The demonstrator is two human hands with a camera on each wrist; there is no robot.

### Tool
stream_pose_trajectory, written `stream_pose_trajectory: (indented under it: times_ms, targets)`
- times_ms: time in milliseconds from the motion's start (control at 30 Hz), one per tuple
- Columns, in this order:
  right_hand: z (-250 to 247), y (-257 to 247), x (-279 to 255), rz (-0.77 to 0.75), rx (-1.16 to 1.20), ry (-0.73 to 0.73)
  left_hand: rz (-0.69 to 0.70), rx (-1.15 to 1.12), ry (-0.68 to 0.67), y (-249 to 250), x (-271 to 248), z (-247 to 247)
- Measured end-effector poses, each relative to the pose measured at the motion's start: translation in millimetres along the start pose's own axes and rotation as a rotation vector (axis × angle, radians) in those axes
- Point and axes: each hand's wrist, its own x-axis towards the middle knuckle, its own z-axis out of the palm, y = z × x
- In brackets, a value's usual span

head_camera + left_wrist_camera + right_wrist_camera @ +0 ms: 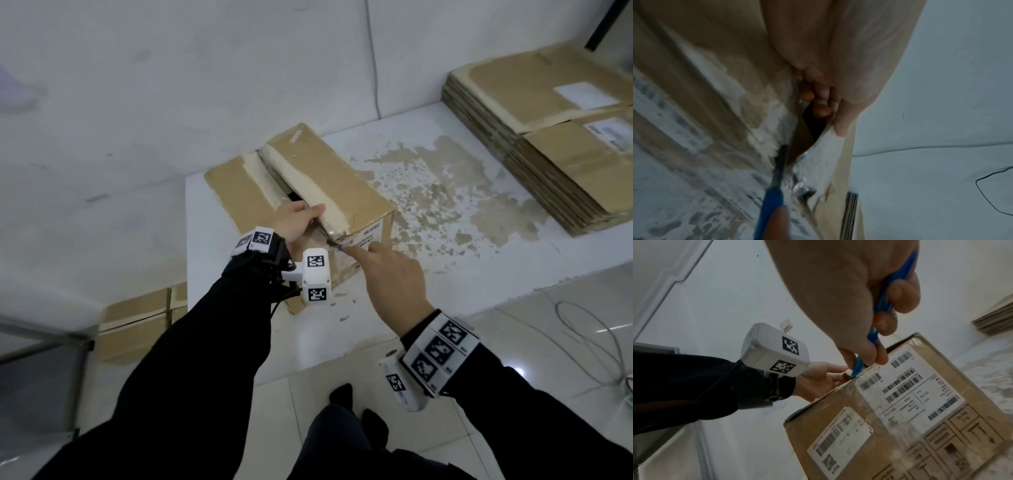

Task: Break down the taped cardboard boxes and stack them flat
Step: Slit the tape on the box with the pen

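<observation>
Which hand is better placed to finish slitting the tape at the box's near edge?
Right. The right hand holds the blue cutter, its tip at the taped seam of the box; the left hand grips the flap.

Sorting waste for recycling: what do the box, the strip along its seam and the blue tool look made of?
Box: matte brown corrugated cardboard, judging by the layered edges in the flattened stack.
Seam strip: clear glossy plastic tape; it glints and wrinkles.
Blue cutter gripped by the right hand: smooth handle, likely plastic; blade material hidden.
</observation>
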Motion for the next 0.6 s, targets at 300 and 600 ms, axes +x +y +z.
stream_pose_trajectory:
  times_ms: [300,600]
  targets:
    - [-15.4,0.2,-3.0,0.096,0.018,-0.132,0.140,0.075,0.068,-1.8,-10.1,9.2]
    - [-43.0,36.3,-38.2,0.088,0.260,-0.216,0.109,0.189,-0.255,9.2,-9.8,1.6]
